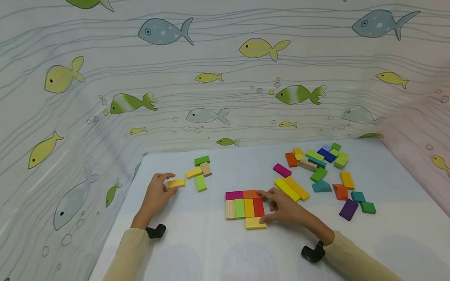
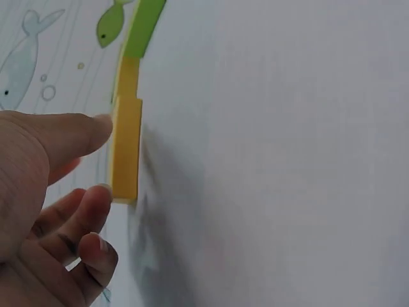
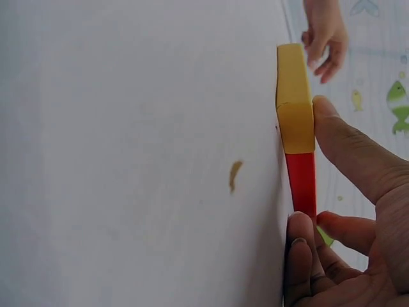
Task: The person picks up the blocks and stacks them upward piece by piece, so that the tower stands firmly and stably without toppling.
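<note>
From where I stood, the left hand (image 1: 155, 197) had thumb and fingertips apart around a yellow block (image 1: 176, 183) on the surface (image 1: 199, 253). The right hand (image 1: 285, 206) spanned an orange block (image 1: 250, 193) and a pale-yellow block (image 1: 252, 224), digits spread.

My left sleeve (image 1: 125, 259) and my right sleeve (image 1: 359, 260) are long and plain, and both are a soft, sandy tan. I wear a little black camera (image 1: 159, 231) with a round end by my left hand (image 1: 157, 195), and another black camera (image 1: 313, 252) by my right hand (image 1: 285, 205). My nails (image 2: 102, 243) look short.
</note>
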{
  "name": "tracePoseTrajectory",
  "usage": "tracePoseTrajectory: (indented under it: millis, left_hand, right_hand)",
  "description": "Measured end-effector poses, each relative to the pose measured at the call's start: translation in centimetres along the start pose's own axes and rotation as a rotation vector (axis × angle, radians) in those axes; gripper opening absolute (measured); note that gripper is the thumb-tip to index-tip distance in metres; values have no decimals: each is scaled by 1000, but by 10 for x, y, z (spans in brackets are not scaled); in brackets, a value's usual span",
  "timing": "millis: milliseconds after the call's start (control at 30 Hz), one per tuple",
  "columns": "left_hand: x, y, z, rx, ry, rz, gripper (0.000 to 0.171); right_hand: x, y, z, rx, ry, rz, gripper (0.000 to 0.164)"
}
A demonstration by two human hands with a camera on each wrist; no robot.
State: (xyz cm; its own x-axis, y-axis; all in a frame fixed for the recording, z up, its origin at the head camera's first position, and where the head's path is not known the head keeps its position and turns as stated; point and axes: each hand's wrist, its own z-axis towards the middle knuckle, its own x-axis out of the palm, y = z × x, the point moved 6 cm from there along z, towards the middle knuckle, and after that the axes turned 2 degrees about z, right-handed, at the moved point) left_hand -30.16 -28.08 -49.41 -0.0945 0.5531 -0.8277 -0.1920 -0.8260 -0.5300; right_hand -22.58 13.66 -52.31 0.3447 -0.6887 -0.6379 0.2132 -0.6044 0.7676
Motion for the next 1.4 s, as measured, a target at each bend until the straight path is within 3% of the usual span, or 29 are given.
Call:
tracePoseTrajectory:
  millis: [433, 667, 833, 1100, 1233, 1400]
  left_hand:
    - [-2, 18, 0, -75, 77, -16, 41]
    - [3, 17, -6, -46, 117, 19, 39]
    - [7, -6, -16, 28, 138, 6, 39]
    - [21, -69, -43, 264, 120, -104, 29]
    - [40, -99, -59, 383, 174, -162, 26]
    - [62, -127, -73, 464, 270, -159, 29]
  right_hand:
    - [0, 2, -1, 1, -9, 1, 91]
    - [2, 1, -2, 16, -3, -1, 91]
    - [0, 2, -2, 21, -4, -8, 90]
    - [-2, 4, -1, 30, 7, 5, 93]
    - [-2, 3, -1, 39, 14, 5, 93]
    - [-1, 3, -1, 24, 14, 3, 93]
